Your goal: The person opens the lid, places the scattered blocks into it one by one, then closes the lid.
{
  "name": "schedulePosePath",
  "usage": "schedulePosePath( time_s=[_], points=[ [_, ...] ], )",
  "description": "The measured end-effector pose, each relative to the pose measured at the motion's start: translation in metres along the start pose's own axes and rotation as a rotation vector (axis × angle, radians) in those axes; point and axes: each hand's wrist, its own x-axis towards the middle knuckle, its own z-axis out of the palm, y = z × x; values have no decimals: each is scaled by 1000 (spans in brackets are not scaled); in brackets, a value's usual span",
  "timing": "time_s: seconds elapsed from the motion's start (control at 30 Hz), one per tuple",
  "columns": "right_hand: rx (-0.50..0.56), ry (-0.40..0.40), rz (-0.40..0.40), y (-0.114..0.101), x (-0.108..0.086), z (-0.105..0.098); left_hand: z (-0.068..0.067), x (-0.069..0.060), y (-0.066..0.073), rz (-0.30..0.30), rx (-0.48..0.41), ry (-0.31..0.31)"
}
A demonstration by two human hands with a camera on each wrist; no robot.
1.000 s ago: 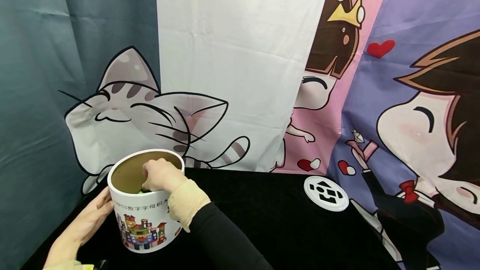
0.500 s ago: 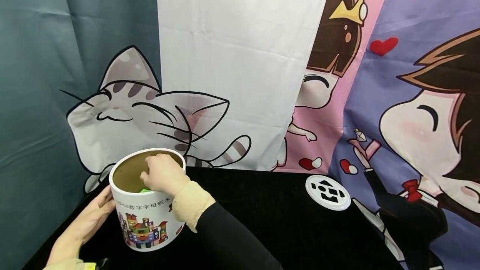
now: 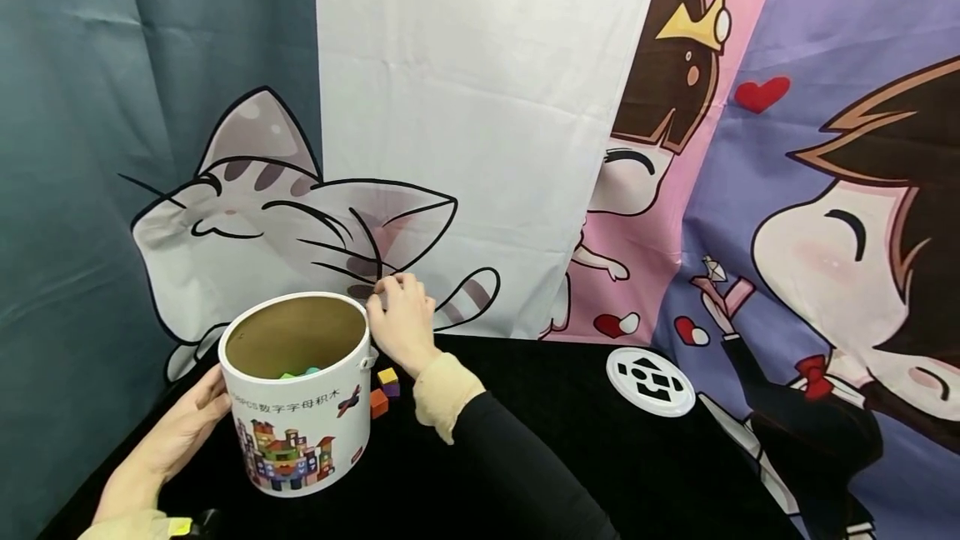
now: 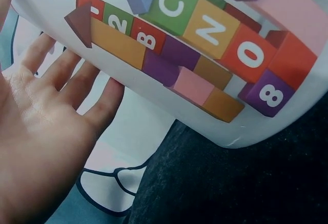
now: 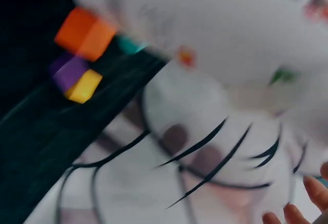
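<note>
A white bucket (image 3: 300,432) with block pictures printed on it stands upright at the left in the head view. Green and teal blocks (image 3: 288,374) show inside, low behind its front rim. My left hand (image 3: 187,423) rests against the bucket's left side; the left wrist view shows its fingers (image 4: 77,85) extended along the wall. Just right of the rim hovers my right hand (image 3: 405,319), fingers loosely bent, with nothing visible in them. Below it, beside the bucket, lie an orange block (image 3: 378,403), a yellow block (image 3: 387,377) and a purple block (image 3: 391,390).
A white round lid (image 3: 651,382) with black shape cutouts lies at the right on the black cloth (image 3: 525,440). Printed curtains (image 3: 480,132) hang behind the table. A teal piece (image 5: 130,45) shows beside the orange block in the right wrist view.
My right hand has come up out of the bucket and moved right, past the rim. The loose blocks beside the bucket now show. My left hand stays against the bucket.
</note>
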Motion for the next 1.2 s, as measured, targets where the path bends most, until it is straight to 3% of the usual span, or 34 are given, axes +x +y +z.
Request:
schedulePosePath(
  time_s=[0.13, 0.27, 0.4, 0.5, 0.83, 1.0, 1.2],
  points=[
    [-28, -133, 52, 33, -3, 7, 0, 0, 1, 0, -1, 1],
    [-87, -286, 49, 59, -14, 25, 0, -1, 1, -3, -6, -2],
    [-115, -444, 19, 73, -31, 43, 1, -1, 1, -1, -15, -2],
    [-129, -514, -32, 76, -42, 55, 1, 0, 0, 3, -20, -6],
    [-158, -613, -273, 72, -63, 73, 0, -1, 1, 14, -26, -11],
    [-243, -615, -322, 70, -68, 78, 0, -1, 0, 18, -23, -22],
    [-272, -577, -367, 67, -67, 81, -1, 0, -1, 33, -30, -19]
  ],
)
